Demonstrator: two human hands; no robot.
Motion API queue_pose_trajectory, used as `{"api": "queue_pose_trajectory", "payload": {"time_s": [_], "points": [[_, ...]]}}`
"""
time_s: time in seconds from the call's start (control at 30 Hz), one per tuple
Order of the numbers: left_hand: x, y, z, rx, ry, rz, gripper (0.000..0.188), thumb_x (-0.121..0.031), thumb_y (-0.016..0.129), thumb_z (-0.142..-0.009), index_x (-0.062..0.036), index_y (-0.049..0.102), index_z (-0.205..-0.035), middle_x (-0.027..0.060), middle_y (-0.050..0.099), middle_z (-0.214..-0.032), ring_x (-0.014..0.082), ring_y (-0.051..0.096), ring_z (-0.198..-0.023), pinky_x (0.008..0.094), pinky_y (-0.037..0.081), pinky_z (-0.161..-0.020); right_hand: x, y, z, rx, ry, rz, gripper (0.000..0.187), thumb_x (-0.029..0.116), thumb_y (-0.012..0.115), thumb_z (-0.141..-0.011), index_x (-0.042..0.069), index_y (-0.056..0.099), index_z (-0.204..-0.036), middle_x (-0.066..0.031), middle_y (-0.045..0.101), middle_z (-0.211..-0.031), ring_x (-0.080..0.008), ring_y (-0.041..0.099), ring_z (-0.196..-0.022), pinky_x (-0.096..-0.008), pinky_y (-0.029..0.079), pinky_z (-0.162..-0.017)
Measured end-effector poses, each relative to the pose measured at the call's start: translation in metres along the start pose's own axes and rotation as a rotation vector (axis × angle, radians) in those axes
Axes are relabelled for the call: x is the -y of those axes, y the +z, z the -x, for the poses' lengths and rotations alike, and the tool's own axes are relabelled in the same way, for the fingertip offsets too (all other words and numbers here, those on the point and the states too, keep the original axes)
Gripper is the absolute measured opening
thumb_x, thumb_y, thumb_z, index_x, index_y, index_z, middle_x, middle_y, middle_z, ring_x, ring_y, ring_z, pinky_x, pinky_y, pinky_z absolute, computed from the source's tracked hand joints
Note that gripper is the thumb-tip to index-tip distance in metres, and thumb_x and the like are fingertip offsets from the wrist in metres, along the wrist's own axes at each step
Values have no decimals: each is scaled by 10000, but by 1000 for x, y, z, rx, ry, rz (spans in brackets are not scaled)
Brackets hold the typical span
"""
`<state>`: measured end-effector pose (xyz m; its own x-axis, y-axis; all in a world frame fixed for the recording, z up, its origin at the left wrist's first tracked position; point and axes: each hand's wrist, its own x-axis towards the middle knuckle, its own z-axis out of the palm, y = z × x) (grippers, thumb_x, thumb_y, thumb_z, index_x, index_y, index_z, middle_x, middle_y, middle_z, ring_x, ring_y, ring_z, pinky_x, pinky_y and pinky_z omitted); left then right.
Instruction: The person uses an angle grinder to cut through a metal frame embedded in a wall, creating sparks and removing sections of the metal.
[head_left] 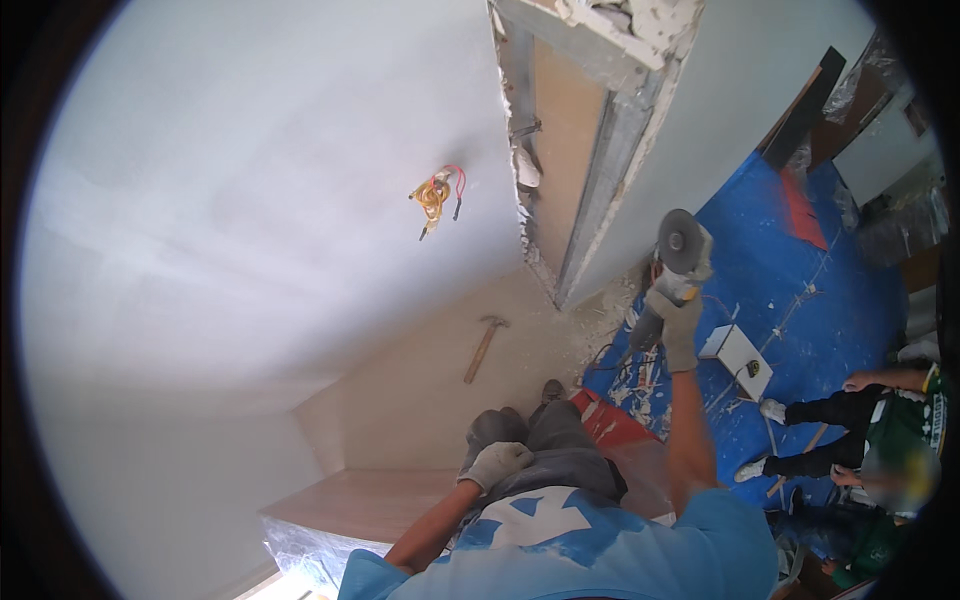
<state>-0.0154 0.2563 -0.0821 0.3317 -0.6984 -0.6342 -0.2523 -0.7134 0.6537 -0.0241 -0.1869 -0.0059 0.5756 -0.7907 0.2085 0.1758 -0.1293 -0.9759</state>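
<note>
My right hand point(680, 322), in a pale work glove, grips an angle grinder point(648, 328) by its body and holds it up at my right. The grinder's round disc point(680, 240) faces me, close to the cut wall edge; whether it spins I cannot tell. My left hand point(500, 465), also gloved, rests against my grey trousers at the top of my thigh. Its fingers are too indistinct to show whether they are curled around anything. Ahead, the white wall has a rough-edged opening with metal studs point(605, 190) and a tan board point(562, 130) inside.
A claw hammer point(482, 350) lies on the beige floor. Coiled yellow and red wires point(434, 195) stick out of the wall. Plaster debris litters the blue floor sheet point(790, 300), where a white box point(738, 360) sits. Two people point(890, 430) are at the right.
</note>
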Motion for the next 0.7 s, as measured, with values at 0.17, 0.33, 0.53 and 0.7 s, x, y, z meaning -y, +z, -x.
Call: {"api": "queue_pose_trajectory", "payload": {"time_s": [0.17, 0.33, 0.53, 0.7], "points": [[29, -55, -36, -158, -132, 260, 474, -427, 693, -951, -105, 716, -1298, 204, 769, -1090, 361, 738, -1045, 466, 537, -974, -55, -39, 19, -71, 90, -101, 466, 104, 807, -813, 17, 614, -1228, -84, 713, -980, -210, 725, -847, -371, 615, -765], [108, -273, -67, -1452, 48, -614, 764, -287, 741, -976, -25, 367, -1588, 210, 426, -1615, 394, 358, -1526, 533, 340, -1229, -76, -58, 9, -48, 82, -158, 451, 161, 816, -788, -6, 635, -1166, -100, 708, -939, -219, 723, -796, -378, 630, -720], [150, -437, -45, -1783, -137, -969, 725, -411, 648, -1020, -200, 333, -1638, 125, 270, -1718, 363, 213, -1592, 535, 243, -1273, -56, -45, 5, -24, -167, -180, 432, 175, 797, -772, -21, 646, -1126, -97, 704, -885, -202, 707, -737, -352, 616, -696], [181, -462, -68, -1931, 89, -1255, 941, -573, 660, -961, -244, 175, -1697, 78, 104, -1779, 322, 28, -1640, 622, 14, -1276, -63, -49, 29, -58, -172, -150, 460, 207, 803, -742, -26, 653, -1109, -86, 685, -859, -205, 706, -735, -368, 632, -680]]}}
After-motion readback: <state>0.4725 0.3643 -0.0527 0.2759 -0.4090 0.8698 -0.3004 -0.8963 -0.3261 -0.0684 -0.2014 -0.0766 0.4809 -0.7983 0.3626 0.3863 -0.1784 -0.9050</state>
